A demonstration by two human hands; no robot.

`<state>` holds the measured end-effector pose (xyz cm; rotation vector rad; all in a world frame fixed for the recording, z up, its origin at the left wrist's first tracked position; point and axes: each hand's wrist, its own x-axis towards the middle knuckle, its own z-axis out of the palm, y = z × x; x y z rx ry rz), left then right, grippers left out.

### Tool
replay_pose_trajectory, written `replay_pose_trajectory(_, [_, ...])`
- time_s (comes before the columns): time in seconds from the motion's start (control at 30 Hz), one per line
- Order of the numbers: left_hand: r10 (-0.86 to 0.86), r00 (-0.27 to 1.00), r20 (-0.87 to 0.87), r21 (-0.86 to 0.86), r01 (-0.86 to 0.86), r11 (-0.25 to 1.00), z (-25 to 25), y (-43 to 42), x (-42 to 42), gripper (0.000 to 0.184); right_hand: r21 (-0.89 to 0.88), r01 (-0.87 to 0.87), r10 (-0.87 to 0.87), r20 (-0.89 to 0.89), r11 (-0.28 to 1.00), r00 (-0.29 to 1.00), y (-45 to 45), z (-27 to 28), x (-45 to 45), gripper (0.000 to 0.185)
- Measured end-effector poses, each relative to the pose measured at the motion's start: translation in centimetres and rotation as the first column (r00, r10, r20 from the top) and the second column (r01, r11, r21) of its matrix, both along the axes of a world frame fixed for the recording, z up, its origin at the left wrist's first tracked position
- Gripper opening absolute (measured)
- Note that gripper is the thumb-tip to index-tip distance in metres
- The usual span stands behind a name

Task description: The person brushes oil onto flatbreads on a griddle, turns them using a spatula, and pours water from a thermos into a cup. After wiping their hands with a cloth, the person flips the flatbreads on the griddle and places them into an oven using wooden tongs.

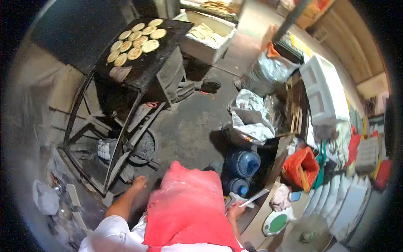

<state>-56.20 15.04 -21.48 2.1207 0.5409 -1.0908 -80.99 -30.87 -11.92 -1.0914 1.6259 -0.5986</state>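
Note:
My left hand (139, 183) hangs low at my left side, its fingers loosely curled with nothing visible in them. It is nearest to the black metal frame that extends from the griddle. My right hand (237, 212), on the other side of my red apron (189, 210), grips a long, flat, pale tool (255, 197) that looks like a thin blade. Its exact kind cannot be made out. Ahead on the left, several round flatbreads (134, 53) lie on a black griddle (168, 33), some browned in the middle. A cloth (120, 74) rests on the griddle's near edge.
A white foam box (214, 53) holding flatbreads stands behind the griddle. Blue water jugs (243, 164) and silver sacks (252, 117) line the right side. Closer on the right are a red plastic bag (300, 168) and a green-faced scale (275, 222). A round pan (145, 147) sits under the frame.

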Motion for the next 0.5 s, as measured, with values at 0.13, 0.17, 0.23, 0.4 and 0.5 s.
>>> replay_pose_trajectory(0.13, [0.178,0.968,-0.178,0.069,-0.169,0.983,-3.0,2.7,-2.8,0.041,0.165,-0.515,0.527,-0.042,0.841,0.849,-1.1,3.0,5.4,0.024])
replay_pose_trajectory(0.17, [0.223,0.956,-0.189,0.076,-0.212,0.974,-2.8,2.3,-3.2,0.041,0.119,-0.623,0.632,-0.065,0.773,0.772,-2.3,1.9,6.0,0.027])
replay_pose_trajectory(0.23, [0.295,0.942,-0.158,0.015,-0.296,0.955,-2.3,-0.5,-1.9,0.043,-0.003,-0.749,0.747,-0.063,0.663,0.662,-4.7,2.0,9.4,0.031])
replay_pose_trajectory(0.4, [0.364,0.931,-0.039,-0.307,-0.358,0.882,3.2,-11.6,8.0,0.041,-0.135,-0.794,0.805,0.112,0.593,0.582,-7.0,7.7,22.7,0.014])
replay_pose_trajectory(0.5, [0.349,0.933,0.090,-0.485,-0.266,0.833,4.4,-15.9,13.6,0.042,0.040,-0.850,0.798,0.322,0.526,0.509,-6.8,12.9,31.3,0.016])
